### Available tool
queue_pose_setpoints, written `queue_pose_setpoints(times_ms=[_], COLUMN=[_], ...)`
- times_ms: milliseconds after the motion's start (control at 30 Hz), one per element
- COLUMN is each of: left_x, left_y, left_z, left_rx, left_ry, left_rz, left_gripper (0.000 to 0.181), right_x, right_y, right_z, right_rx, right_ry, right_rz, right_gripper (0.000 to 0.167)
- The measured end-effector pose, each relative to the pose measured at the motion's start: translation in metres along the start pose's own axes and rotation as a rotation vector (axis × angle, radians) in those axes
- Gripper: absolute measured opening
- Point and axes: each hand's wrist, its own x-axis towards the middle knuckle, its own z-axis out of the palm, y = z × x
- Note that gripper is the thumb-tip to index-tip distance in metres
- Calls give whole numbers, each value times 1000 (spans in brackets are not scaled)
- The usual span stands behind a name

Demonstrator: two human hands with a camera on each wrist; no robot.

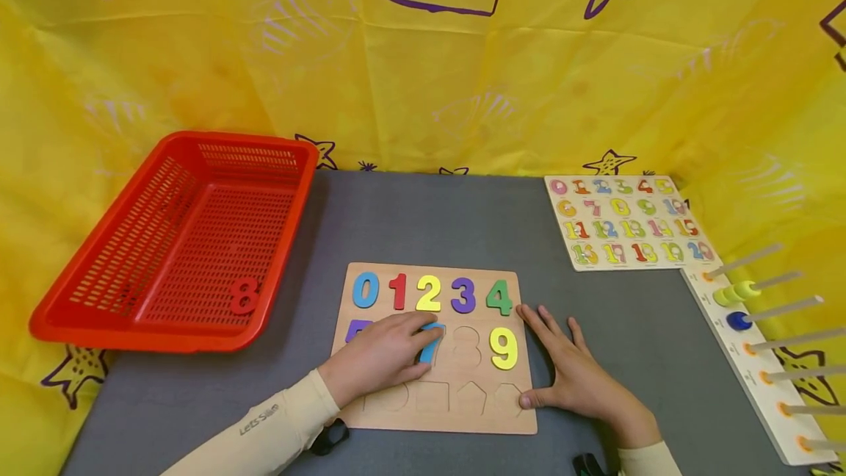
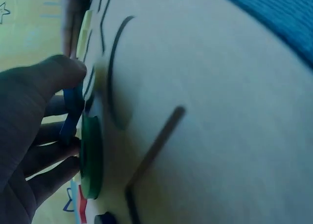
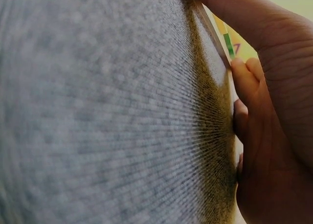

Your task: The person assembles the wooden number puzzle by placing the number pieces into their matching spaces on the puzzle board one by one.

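Observation:
My left hand (image 1: 383, 355) pinches a blue number 7 piece (image 1: 431, 344) between thumb and fingers, over the wooden number board (image 1: 456, 408). In the left wrist view the blue piece (image 2: 73, 109) looks tilted beside a green piece (image 2: 91, 158). Numbers 0 to 4 fill the board's top row, and a yellow 9 (image 1: 504, 348) sits at the right of the second. Between the 7 and the 9 lies a bare 8 outline (image 1: 467, 346). With fingers spread, my right hand (image 1: 581, 380) touches the board's right edge. My left hand partly covers a purple piece (image 1: 357, 329).
A red basket (image 1: 198, 344) stands at the left with a red number 8 (image 1: 244, 295) in it. At the back right lies another number board (image 1: 628, 222). A white peg base (image 1: 760, 373) with upright rods runs along the right. Yellow cloth (image 1: 423, 94) hangs behind the table.

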Motion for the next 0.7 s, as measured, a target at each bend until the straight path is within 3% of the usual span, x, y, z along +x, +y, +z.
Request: queue_pose_setpoints(times_ms=[267,700], left_x=[1,0], left_y=[4,6], left_z=[3,5], left_rx=[16,24], left_ry=[-33,-77], left_rz=[-47,-67], left_gripper=[45,51], right_x=[1,1], right_y=[0,0], right_z=[0,1], right_rx=[1,-4], right_ry=[0,5], right_rz=[-1,-5], right_gripper=[136,137])
